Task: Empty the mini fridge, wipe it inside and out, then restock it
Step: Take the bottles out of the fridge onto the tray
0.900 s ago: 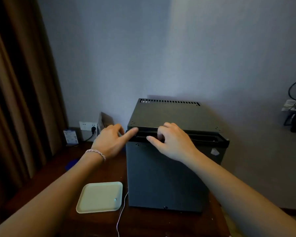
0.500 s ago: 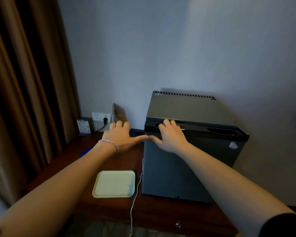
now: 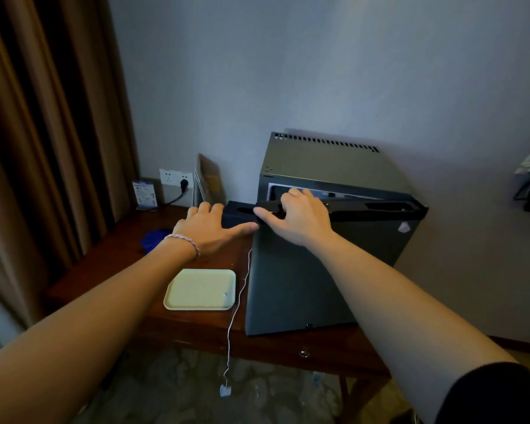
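Your dark grey box-shaped mini fridge (image 3: 325, 270) stands on the right part of the dark wooden table (image 3: 110, 255), its back to the pale wall, with the door (image 3: 303, 283) pulled slightly ajar so a bright strip of the interior shows along the top. Your right hand (image 3: 297, 217) curls its fingers over the door's upper edge near the left corner, thumb pointing left. Your left hand (image 3: 214, 229), with a braided bracelet (image 3: 185, 243) on the wrist, lies spread with fingers straight just left of the fridge, its thumb tip reaching the door's corner. A pale rectangular plastic tray (image 3: 201, 289) sits on the table below your left wrist, beside a thin white cord (image 3: 236, 307) hanging over the table edge.
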A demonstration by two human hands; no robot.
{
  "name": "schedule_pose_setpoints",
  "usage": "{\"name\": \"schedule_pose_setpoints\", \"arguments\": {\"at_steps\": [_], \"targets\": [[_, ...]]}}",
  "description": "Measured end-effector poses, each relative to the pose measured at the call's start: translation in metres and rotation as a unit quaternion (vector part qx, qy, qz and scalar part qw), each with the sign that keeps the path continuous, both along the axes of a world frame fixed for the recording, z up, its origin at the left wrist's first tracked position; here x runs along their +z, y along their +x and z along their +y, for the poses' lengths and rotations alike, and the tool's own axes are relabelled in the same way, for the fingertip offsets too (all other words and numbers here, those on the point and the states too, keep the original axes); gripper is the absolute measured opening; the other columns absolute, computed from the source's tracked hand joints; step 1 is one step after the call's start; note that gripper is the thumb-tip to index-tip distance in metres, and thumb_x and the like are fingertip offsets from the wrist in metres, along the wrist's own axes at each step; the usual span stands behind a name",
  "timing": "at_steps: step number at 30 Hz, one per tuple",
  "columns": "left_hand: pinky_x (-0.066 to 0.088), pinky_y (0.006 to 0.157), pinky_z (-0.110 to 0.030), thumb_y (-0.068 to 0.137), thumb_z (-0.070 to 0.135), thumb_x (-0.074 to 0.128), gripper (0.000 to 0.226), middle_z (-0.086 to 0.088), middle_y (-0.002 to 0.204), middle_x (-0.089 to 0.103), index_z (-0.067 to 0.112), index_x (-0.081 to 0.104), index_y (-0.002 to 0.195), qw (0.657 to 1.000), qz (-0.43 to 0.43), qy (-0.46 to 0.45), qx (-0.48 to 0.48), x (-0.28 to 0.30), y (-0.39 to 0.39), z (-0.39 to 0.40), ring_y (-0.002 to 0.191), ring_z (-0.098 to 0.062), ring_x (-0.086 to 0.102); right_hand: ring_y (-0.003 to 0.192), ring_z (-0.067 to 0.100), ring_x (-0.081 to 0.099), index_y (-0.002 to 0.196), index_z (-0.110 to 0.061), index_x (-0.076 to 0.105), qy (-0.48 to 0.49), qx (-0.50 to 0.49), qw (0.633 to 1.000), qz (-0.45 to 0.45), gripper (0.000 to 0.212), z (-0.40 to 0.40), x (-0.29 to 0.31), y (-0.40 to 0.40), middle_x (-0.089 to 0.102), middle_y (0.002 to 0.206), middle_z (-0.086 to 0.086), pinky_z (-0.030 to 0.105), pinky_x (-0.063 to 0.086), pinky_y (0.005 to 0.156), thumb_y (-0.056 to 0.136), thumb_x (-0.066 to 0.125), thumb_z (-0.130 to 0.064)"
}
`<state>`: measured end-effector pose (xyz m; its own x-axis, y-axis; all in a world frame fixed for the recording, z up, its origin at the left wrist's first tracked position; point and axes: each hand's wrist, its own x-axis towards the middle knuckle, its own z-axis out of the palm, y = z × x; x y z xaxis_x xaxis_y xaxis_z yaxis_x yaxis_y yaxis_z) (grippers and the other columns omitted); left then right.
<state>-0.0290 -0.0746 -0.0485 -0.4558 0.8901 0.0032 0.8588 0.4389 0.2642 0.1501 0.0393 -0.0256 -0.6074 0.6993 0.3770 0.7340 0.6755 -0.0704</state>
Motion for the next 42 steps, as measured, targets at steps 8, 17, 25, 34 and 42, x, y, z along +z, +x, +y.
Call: {"name": "schedule_pose_setpoints", "arguments": {"at_steps": [8, 17, 25, 34, 42], "targets": [[0.032, 0.108, -0.06, 0.066, 0.1, 0.01, 0.113, -0.009, 0.153, 0.037, 0.026, 0.035, 0.148, 0.999, 0.032, 0.021, 0.012, 0.008, 0.075, -0.07, 0.14, -0.035, 0.033, 0.091, 0.016, 0.045, 0.078, -0.019, 0.046, -0.034, 0.014, 0.998, 0.058, 0.059, -0.078, 0.0, 0.088, 0.047, 0.086, -0.005, 0.032, 0.036, 0.068, 0.091, 0.038, -0.077], [0.035, 0.102, -0.061, 0.06, 0.104, 0.003, 0.12, -0.01, 0.146, 0.042, 0.022, 0.044, 0.137, 1.0, 0.012, 0.019, -0.013, -0.005, 0.203, -0.124, 0.133, -0.035, 0.038, 0.088, 0.024, 0.052, 0.106, -0.012, 0.051, -0.118, -0.041, 0.99, -0.067, 0.049, -0.127, 0.031, 0.241, 0.049, 0.086, 0.0, 0.035, 0.039, 0.058, 0.093, 0.055, -0.059], [0.036, 0.105, -0.061, 0.053, 0.106, 0.004, 0.128, -0.011, 0.147, 0.04, 0.024, 0.038, 0.144, 0.997, 0.033, 0.022, -0.063, 0.003, 0.288, -0.104, 0.135, -0.036, 0.036, 0.142, 0.044, 0.021, 0.155, -0.003, 0.017, -0.153, -0.246, 0.934, -0.208, 0.102, -0.141, 0.018, 0.317, 0.018, 0.157, 0.025, 0.05, 0.033, 0.109, 0.087, 0.05, -0.072], [0.03, 0.111, -0.064, 0.059, 0.104, 0.016, 0.118, -0.006, 0.158, 0.028, 0.034, 0.024, 0.154, 0.995, 0.034, -0.015, -0.098, -0.019, 0.299, -0.073, 0.144, -0.035, 0.028, 0.144, 0.057, 0.012, 0.156, 0.005, 0.003, -0.095, -0.349, 0.909, -0.205, 0.11, -0.102, -0.009, 0.356, 0.007, 0.159, 0.036, 0.063, 0.015, 0.118, 0.09, 0.039, -0.076], [0.034, 0.107, -0.059, 0.065, 0.101, 0.025, 0.107, -0.004, 0.153, 0.034, 0.039, 0.028, 0.152, 0.995, 0.046, -0.032, -0.085, -0.045, 0.23, -0.026, 0.141, -0.033, 0.03, 0.138, 0.035, 0.035, 0.147, -0.015, 0.039, -0.088, -0.112, 0.972, -0.186, 0.073, -0.06, -0.036, 0.271, 0.039, 0.15, 0.013, 0.052, 0.032, 0.112, 0.094, 0.049, -0.065]]}}
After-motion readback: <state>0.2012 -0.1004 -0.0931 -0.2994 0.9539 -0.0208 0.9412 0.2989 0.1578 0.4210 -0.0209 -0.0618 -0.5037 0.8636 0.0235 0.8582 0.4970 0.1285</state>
